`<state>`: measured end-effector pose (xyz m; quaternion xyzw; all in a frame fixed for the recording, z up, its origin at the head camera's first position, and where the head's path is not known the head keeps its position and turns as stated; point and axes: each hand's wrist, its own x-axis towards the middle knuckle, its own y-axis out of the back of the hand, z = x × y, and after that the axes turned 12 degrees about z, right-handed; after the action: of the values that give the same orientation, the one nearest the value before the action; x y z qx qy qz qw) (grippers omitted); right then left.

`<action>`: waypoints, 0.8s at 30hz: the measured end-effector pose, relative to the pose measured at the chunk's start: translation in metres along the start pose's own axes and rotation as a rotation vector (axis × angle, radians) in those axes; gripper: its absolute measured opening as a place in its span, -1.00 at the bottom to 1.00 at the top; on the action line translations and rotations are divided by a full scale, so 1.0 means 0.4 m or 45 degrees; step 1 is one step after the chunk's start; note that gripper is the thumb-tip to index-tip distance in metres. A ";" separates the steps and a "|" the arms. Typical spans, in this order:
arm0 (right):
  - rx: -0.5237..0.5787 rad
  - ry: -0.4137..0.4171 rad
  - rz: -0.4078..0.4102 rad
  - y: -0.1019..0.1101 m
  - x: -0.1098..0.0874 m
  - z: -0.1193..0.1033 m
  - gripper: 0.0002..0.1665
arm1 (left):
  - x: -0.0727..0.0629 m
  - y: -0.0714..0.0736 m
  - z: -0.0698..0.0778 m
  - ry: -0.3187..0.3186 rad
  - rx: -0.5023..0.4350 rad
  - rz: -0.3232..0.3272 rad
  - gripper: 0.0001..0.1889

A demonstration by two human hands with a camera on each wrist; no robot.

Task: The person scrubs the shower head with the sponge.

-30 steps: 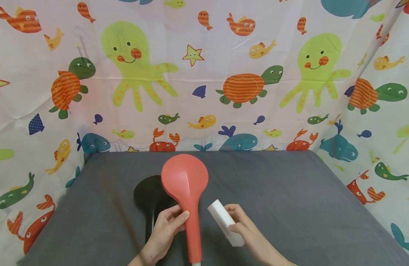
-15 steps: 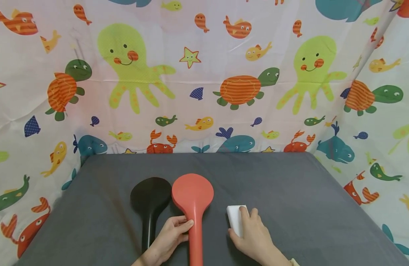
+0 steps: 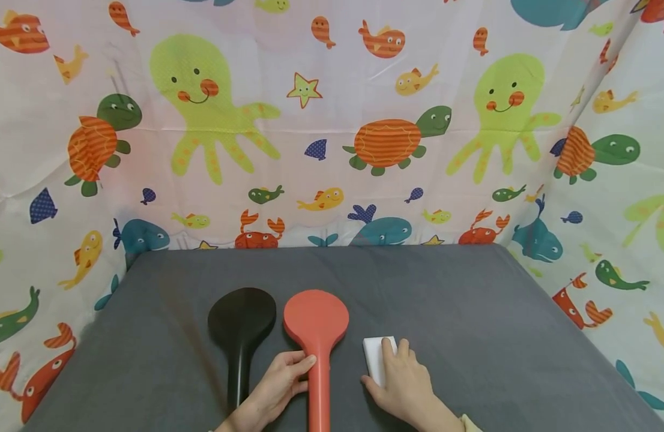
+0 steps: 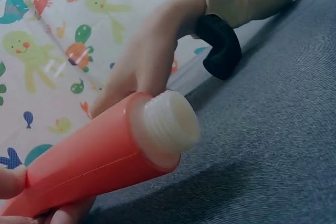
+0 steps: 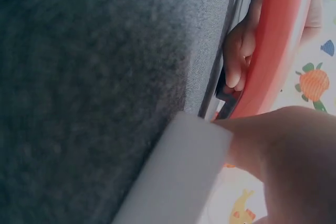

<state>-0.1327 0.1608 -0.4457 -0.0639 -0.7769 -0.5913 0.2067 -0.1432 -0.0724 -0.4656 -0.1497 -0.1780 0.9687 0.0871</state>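
Upright on the dark grey cloth stands a red paddle-shaped hollow plastic piece (image 3: 316,318), with a wide round head and long handle. My left hand (image 3: 275,384) grips that handle, thumb in front. A white threaded neck (image 4: 170,121) shows at its lower end in the left wrist view. To the right, a white rectangular block (image 3: 376,360) lies on the cloth. My right hand (image 3: 404,384) rests over it, fingers fairly straight on top and thumb spread along its left side. The fingers cover part of the block. Its end (image 5: 178,171) fills the lower right wrist view.
A black paddle-shaped piece (image 3: 242,321) of like form lies left of the red one, its handle partly behind my left forearm. A grey cloth (image 3: 445,288) covers the table. A curtain (image 3: 332,150) printed with sea animals hangs behind and at both sides.
The red piece has come down and away from the black one, still in my left hand. My right hand has lowered the tilted white block flat onto the cloth and loosened its fingers.
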 end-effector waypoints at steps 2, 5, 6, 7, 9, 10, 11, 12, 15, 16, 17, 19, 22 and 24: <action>-0.007 0.015 -0.003 -0.001 0.000 0.000 -0.10 | 0.002 -0.001 0.000 -0.009 0.002 0.016 -0.58; -0.022 0.032 -0.002 -0.001 0.000 -0.001 -0.07 | 0.002 -0.001 0.000 -0.020 0.036 0.056 -0.57; -0.029 0.033 -0.004 -0.003 0.000 -0.001 -0.07 | 0.001 -0.002 0.000 -0.026 0.063 0.074 -0.58; -0.037 0.033 -0.002 -0.002 0.001 -0.002 -0.09 | 0.000 -0.002 -0.001 -0.035 0.096 0.097 -0.59; -0.055 0.029 0.005 0.000 0.003 -0.003 -0.14 | -0.003 -0.005 0.000 -0.062 0.186 0.154 -0.60; -0.061 0.026 0.008 0.002 0.004 -0.003 -0.18 | -0.005 -0.006 0.001 -0.083 0.235 0.180 -0.61; -0.069 0.024 0.011 0.005 0.005 -0.004 -0.21 | -0.007 -0.008 0.002 -0.105 0.285 0.207 -0.62; -0.075 0.022 0.014 0.007 0.006 -0.003 -0.24 | -0.009 -0.010 0.003 -0.127 0.338 0.234 -0.63; -0.070 0.024 0.041 0.016 0.010 -0.003 -0.30 | -0.016 -0.015 0.008 -0.181 0.479 0.303 -0.67; -0.068 0.029 0.058 0.019 0.011 -0.002 -0.31 | -0.017 -0.016 0.009 -0.199 0.521 0.318 -0.67; -0.066 0.036 0.079 0.021 0.013 0.000 -0.31 | -0.019 -0.016 0.011 -0.218 0.561 0.327 -0.68; -0.057 0.053 0.129 0.024 0.016 0.004 -0.31 | -0.022 -0.014 0.017 -0.250 0.641 0.320 -0.67; -0.049 0.087 0.203 0.030 0.021 0.011 -0.34 | -0.031 -0.004 0.039 -0.333 0.787 0.255 -0.68; -0.028 0.097 0.229 0.035 0.024 0.016 -0.36 | -0.043 0.006 0.064 -0.425 0.912 0.233 -0.73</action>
<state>-0.1380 0.1695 -0.4308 -0.1131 -0.7531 -0.5808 0.2876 -0.1357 -0.0865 -0.4394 0.0343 0.1732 0.9841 0.0171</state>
